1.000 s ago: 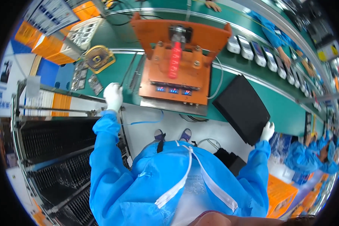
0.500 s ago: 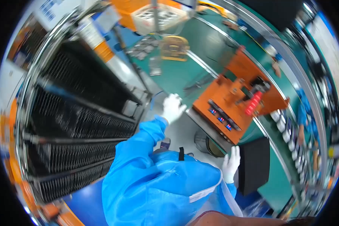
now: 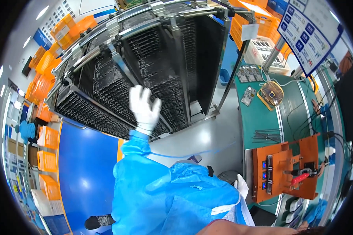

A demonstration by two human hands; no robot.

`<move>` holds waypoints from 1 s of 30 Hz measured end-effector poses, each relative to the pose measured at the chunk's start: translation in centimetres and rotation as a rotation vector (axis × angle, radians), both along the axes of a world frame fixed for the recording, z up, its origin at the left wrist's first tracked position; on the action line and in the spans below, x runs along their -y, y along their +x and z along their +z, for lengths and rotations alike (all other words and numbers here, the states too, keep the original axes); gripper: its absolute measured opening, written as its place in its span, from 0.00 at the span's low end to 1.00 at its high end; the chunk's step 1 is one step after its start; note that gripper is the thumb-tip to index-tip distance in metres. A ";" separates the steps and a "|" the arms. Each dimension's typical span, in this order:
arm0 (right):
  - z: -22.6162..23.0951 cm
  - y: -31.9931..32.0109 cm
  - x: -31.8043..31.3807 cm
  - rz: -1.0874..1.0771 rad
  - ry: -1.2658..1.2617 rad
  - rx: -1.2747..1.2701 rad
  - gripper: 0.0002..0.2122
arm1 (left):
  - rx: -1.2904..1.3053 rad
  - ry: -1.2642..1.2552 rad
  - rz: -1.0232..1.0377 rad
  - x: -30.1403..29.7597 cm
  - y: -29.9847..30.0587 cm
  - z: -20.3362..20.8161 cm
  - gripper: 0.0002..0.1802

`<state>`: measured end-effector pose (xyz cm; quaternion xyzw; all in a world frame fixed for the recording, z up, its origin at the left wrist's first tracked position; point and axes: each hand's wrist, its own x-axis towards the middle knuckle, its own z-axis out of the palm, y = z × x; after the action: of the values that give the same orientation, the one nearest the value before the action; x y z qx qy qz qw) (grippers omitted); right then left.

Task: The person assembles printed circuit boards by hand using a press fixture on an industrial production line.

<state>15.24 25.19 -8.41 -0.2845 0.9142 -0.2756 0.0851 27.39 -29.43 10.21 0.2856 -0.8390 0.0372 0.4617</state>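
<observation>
My left hand (image 3: pixel 145 109), in a white glove, reaches out in front of a tall metal-framed rack (image 3: pixel 152 58) filled with black slotted panels. Its fingers are spread and hold nothing; whether they touch the rack I cannot tell. Low at my right side, my right hand (image 3: pixel 242 185), also white-gloved, hangs beside the front edge of the bench. Its fingers look loosely stretched, and nothing shows in them. Nearest to it stands an orange fixture (image 3: pixel 259 172) with small lit displays and a red-handled toggle clamp (image 3: pixel 301 179).
The green bench (image 3: pixel 249 117) on my right bears a small yellow fan (image 3: pixel 271 94), grey metal parts (image 3: pixel 248 73) and thin dark rods (image 3: pixel 266 136). Orange bins (image 3: pixel 48 159) line the left beyond a blue floor area (image 3: pixel 84 164). A bin (image 3: pixel 228 177) stands under the bench.
My view has turned left toward the rack, so the bench now lies farther right. My left hand has gone from near the bench to the rack's front; my right hand stays low at my side.
</observation>
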 end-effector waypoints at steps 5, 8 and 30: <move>-0.3 -1.7 2.5 0.185 -0.047 -0.171 0.19 | 0.219 -0.157 0.338 8.0 5.6 7.2 0.53; 0.1 -1.3 3.7 0.236 0.021 -0.092 0.21 | 0.447 -0.060 0.324 13.8 7.6 7.8 0.58; 6.6 -1.1 7.2 0.116 -0.367 0.311 0.34 | -0.260 1.185 -0.472 -10.2 6.0 5.3 0.16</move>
<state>14.17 18.03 -1.82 -0.3011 0.8069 -0.4723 0.1875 33.36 -19.27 15.47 0.3018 -0.6947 -0.5692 0.3197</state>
